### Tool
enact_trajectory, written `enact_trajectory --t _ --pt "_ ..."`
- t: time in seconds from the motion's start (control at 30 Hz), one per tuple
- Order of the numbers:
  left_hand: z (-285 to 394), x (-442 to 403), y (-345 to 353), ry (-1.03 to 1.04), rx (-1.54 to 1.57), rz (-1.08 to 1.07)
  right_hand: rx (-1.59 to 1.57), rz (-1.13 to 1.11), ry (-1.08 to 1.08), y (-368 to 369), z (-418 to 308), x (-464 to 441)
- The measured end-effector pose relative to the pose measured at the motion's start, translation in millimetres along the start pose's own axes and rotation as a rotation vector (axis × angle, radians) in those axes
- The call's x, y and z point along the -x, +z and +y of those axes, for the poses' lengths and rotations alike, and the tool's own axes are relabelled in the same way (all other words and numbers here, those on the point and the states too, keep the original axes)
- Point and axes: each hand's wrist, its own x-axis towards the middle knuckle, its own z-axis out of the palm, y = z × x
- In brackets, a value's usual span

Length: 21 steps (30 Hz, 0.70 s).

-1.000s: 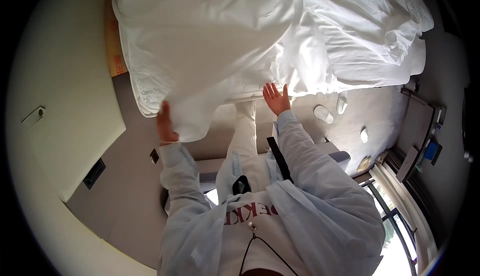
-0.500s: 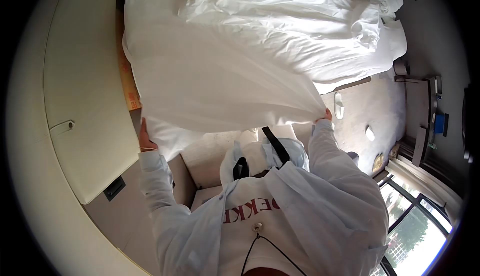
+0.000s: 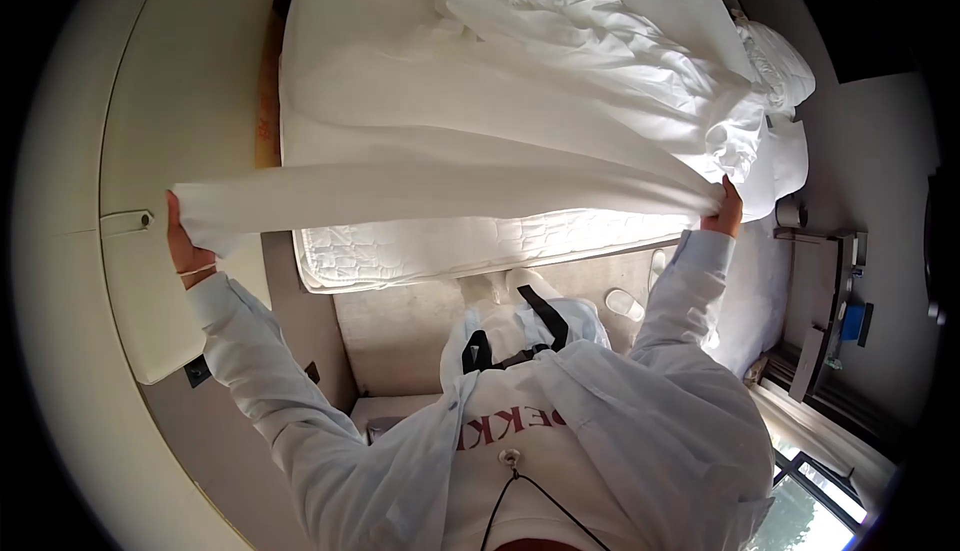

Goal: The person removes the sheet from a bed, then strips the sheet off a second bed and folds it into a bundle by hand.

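Observation:
A white bed sheet (image 3: 450,186) is stretched taut between my two hands along the near side of the bed. My left hand (image 3: 188,236) grips its left end, out past the mattress corner and close to the headboard. My right hand (image 3: 727,209) is closed on the sheet's right end, near the foot of the bed. Below the lifted edge, the quilted side of the mattress (image 3: 400,251) shows. Farther back on the bed lies a crumpled white duvet (image 3: 610,31). Folds of cloth hide some of the fingers on both hands.
A pale padded headboard (image 3: 185,141) stands at the left. Slippers (image 3: 625,304) lie on the floor by my feet. Toward the right are a dark shelf unit (image 3: 815,281) and a window (image 3: 800,511). A white bundle (image 3: 778,61) sits at the bed's far right corner.
Both hands have moved apart and up, pulling the sheet's edge wide and taut. The mattress's quilted side has come into view beneath it.

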Motion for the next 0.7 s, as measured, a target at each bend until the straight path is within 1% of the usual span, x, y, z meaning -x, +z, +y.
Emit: enact_trajectory --t 0.03,0.07,0.1,0.13,0.17,0.2,0.23,0.27,0.33,0.4,0.47,0.5,0.53,0.57,0.6,0.63,0.67,0.7 --pt "12 -1 1 0.058 -0.009 -0.049 0.009 -0.028 -0.011 10 8 -8" --pt "21 -5 6 0.119 -0.017 -0.110 0.025 0.011 -0.036 39 14 9" --pt "26 -18 1 0.120 -0.033 -0.134 -0.002 -0.023 0.007 44 27 1" --pt "17 -34 -12 0.240 -0.064 0.105 0.018 -0.072 0.060 65 27 20" --pt "0 -44 -21 0.356 -0.096 0.344 -0.025 -0.058 0.084 63 46 7" --pt "-22 -50 -20 0.381 -0.127 0.477 0.042 -0.025 0.155 60 69 -9" --pt "-57 -46 -9 0.309 -0.121 0.497 -0.025 -0.213 0.213 78 57 18" --pt "-101 -41 2 0.203 -0.095 0.492 -0.127 -0.278 0.324 83 66 20" --pt "-202 -9 37 -0.133 0.022 0.411 -0.372 -0.400 0.576 98 78 35" --pt "-304 43 97 -0.527 0.211 0.359 -0.670 -0.515 0.890 102 102 38" --pt "-382 91 175 -0.877 0.441 0.343 -0.528 -0.451 0.964 93 151 33" --pt "-410 108 216 -0.998 0.560 0.282 -0.505 -0.439 1.029 89 167 36" --pt "-434 119 248 -1.114 0.671 0.143 -0.482 -0.428 1.095 84 177 41" --pt "-471 116 249 -1.068 0.651 -0.183 -0.358 -0.432 1.104 76 183 44" --pt "-484 108 261 -1.099 0.652 -0.174 -0.231 -0.427 1.117 64 186 48" --pt "-495 95 275 -1.050 0.520 -0.174 -0.206 -0.295 1.095 50 191 47" --pt "-509 82 285 -0.991 0.398 -0.172 -0.393 -0.353 1.107 12 225 32" --pt "-523 70 287 -0.961 0.203 -0.140 -0.341 -0.189 1.029 -7 229 24"
